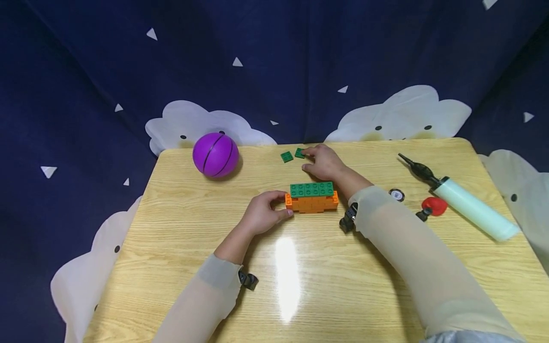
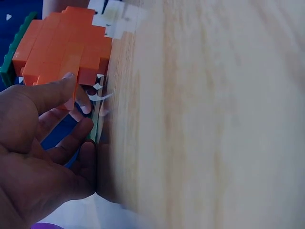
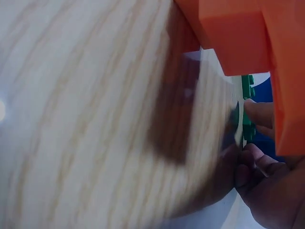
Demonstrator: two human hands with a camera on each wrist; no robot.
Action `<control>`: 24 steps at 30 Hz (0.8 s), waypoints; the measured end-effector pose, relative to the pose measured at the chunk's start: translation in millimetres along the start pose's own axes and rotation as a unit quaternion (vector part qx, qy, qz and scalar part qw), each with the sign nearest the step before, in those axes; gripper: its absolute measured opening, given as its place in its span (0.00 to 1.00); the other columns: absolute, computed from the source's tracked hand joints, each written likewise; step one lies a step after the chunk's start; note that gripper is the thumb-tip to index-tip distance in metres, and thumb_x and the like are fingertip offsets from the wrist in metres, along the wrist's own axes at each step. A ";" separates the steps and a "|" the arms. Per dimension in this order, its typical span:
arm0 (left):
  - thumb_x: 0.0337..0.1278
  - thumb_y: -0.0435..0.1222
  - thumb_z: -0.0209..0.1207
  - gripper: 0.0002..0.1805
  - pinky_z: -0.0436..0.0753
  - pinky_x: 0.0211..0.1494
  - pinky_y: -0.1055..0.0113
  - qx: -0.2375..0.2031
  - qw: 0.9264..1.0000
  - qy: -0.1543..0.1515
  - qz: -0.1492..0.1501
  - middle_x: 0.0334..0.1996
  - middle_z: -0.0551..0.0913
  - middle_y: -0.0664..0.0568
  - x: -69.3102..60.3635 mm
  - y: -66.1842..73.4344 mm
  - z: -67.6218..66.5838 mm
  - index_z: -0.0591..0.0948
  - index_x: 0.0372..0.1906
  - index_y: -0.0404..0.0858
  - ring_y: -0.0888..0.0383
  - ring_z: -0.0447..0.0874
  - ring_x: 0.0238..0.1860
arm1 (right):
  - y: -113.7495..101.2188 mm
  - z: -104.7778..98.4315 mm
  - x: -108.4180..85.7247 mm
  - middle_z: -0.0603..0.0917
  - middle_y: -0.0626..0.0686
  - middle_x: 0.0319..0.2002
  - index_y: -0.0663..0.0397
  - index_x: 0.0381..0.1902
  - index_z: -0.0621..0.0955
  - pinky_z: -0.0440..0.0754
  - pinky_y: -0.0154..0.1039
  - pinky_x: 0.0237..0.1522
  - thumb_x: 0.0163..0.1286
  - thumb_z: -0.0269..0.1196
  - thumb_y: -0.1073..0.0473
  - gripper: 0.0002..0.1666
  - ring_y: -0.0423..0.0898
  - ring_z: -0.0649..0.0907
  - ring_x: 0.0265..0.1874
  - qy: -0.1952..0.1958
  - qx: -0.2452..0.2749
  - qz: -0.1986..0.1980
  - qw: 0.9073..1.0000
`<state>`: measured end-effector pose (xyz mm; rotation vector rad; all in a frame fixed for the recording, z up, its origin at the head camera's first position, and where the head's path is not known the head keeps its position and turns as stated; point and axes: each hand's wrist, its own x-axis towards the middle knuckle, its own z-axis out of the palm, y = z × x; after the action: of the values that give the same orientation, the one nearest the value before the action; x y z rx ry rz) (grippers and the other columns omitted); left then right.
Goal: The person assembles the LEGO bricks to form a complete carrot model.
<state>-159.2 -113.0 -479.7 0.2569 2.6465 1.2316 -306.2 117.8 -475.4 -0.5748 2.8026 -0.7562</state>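
Observation:
In the head view a block structure of orange bricks, topped with a row of green bricks, stands mid-table. My left hand pinches its left end; in the left wrist view the thumb lies on the orange face, with a finger partly hidden behind. Beyond the structure, my right hand reaches to a small green brick. Its index finger touches that brick, while the thumb is apart from it. A second loose green brick lies just to the left.
A purple ball sits at the back left. To the right lie a pump with a black nozzle, a round black-and-white disc and a red object with a black part. A dark blue curtain hangs behind the wooden table.

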 end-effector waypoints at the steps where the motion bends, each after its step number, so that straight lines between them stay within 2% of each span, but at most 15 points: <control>1: 0.58 0.45 0.74 0.27 0.78 0.62 0.52 0.000 1.000 0.000 0.001 0.61 0.83 0.54 0.0 0.2 0.1 0.84 0.63 0.48 0.53 0.79 0.60 | -0.1 -0.6 -0.8 0.78 0.64 0.62 0.55 0.67 0.80 0.72 0.55 0.68 0.71 0.66 0.52 0.29 0.61 0.77 0.62 0.004 0.000 0.001 1.000; 8: 0.58 0.44 0.75 0.26 0.79 0.59 0.53 0.001 1.000 0.001 0.000 0.60 0.83 0.54 0.6 1.4 0.1 0.84 0.62 0.48 0.54 0.80 0.55 | 2.5 -3.4 -8.0 0.83 0.58 0.60 0.55 0.48 0.86 0.71 0.53 0.69 0.67 0.72 0.53 0.16 0.58 0.78 0.63 0.039 0.000 0.012 0.999; 12: 0.58 0.44 0.75 0.26 0.79 0.57 0.54 0.001 1.000 0.001 0.002 0.59 0.84 0.54 0.7 1.8 0.6 0.84 0.62 0.47 0.54 0.79 0.51 | 7.0 -2.8 -12.1 0.87 0.55 0.52 0.53 0.44 0.86 0.73 0.53 0.65 0.65 0.73 0.55 0.12 0.57 0.81 0.54 0.044 0.014 0.026 0.999; 16: 0.59 0.44 0.74 0.26 0.79 0.58 0.54 0.001 1.000 0.000 0.005 0.59 0.84 0.54 0.7 1.2 1.6 0.84 0.62 0.47 0.54 0.80 0.53 | 10.3 -2.6 -16.6 0.87 0.55 0.47 0.52 0.43 0.85 0.74 0.54 0.63 0.65 0.73 0.55 0.12 0.57 0.81 0.50 0.047 0.022 0.033 0.998; 24: 0.59 0.44 0.74 0.26 0.77 0.65 0.52 -0.007 1.000 -0.001 0.002 0.60 0.84 0.54 0.6 0.7 0.5 0.84 0.62 0.47 0.52 0.79 0.62 | 14.0 -7.5 -28.3 0.86 0.56 0.55 0.52 0.51 0.85 0.75 0.55 0.63 0.66 0.73 0.54 0.18 0.58 0.81 0.55 0.044 0.042 0.030 0.998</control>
<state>-159.6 -112.0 -479.6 0.2609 2.6356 1.2483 -287.0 143.9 -474.1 -0.4521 2.8371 -0.9032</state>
